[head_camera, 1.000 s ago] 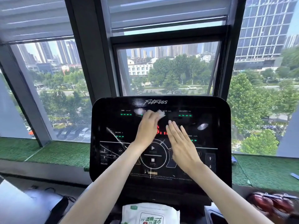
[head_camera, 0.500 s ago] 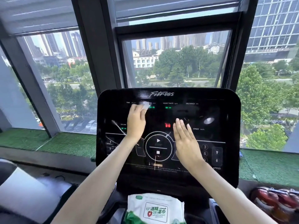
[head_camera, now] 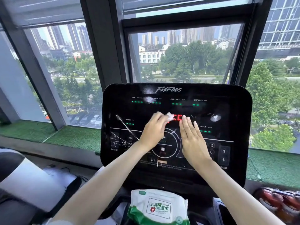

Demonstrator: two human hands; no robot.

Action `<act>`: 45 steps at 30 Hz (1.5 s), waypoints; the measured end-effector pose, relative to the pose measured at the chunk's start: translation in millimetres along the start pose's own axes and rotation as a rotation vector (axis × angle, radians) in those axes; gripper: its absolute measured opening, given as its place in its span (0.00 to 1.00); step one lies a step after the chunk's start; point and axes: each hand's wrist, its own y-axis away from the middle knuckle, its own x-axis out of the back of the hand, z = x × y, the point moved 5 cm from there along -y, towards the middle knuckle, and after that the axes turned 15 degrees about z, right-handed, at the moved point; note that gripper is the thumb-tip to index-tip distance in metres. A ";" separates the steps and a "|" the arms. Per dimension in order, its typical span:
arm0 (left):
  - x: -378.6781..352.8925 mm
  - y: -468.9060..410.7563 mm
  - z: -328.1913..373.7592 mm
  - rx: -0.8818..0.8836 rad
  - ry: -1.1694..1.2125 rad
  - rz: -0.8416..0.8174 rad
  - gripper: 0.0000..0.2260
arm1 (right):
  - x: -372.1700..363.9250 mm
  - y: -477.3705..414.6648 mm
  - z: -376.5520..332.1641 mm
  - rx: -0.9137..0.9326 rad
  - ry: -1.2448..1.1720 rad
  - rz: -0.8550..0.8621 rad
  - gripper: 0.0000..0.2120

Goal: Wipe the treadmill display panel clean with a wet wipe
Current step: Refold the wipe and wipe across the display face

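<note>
The left hand [head_camera: 153, 132] grips the wet wipe [head_camera: 169, 117]. The right hand [head_camera: 193, 140], fingers open and flat on the display panel [head_camera: 227, 114], might press the buttons [head_camera: 224, 155] at 3 o'clock.

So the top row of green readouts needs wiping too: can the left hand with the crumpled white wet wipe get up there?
Probably yes: the left hand presses the crumpled white wet wipe mid-panel, and bare glossy black display panel lies between it and the green readouts.
</note>
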 end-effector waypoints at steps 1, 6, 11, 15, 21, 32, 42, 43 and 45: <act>1.9 -1.4 -3.8 -0.029 -0.003 -0.029 0.10 | -0.5 0.0 0.1 0.002 -0.001 0.001 0.35; 29.2 -9.4 -40.4 0.634 -0.041 0.430 0.09 | -2.7 0.0 -1.6 -0.025 -0.013 -0.006 0.37; -1.0 3.0 0.8 -0.017 0.039 -0.048 0.10 | 0.4 -0.9 -1.0 -0.011 -0.020 0.014 0.35; 27.2 -11.9 -41.3 0.575 -0.033 0.411 0.09 | 2.1 -1.3 -1.3 0.001 0.005 -0.022 0.37; -10.1 -0.2 14.1 0.117 0.012 0.055 0.11 | 5.9 -1.6 1.0 0.029 -0.017 -0.048 0.37; -39.7 9.0 48.9 -0.054 0.062 -0.026 0.09 | 19.1 45.8 48.9 -0.191 -0.093 0.007 0.37; -43.2 24.8 66.8 -0.078 0.030 -0.045 0.08 | 20.3 55.3 57.7 -0.158 -0.054 -0.043 0.37; -39.9 19.0 62.7 -0.029 0.035 -0.024 0.08 | 19.7 55.9 58.5 -0.151 -0.056 -0.042 0.37; -28.6 8.0 42.9 0.244 0.022 0.165 0.07 | 18.5 57.4 59.6 -0.133 -0.049 -0.046 0.37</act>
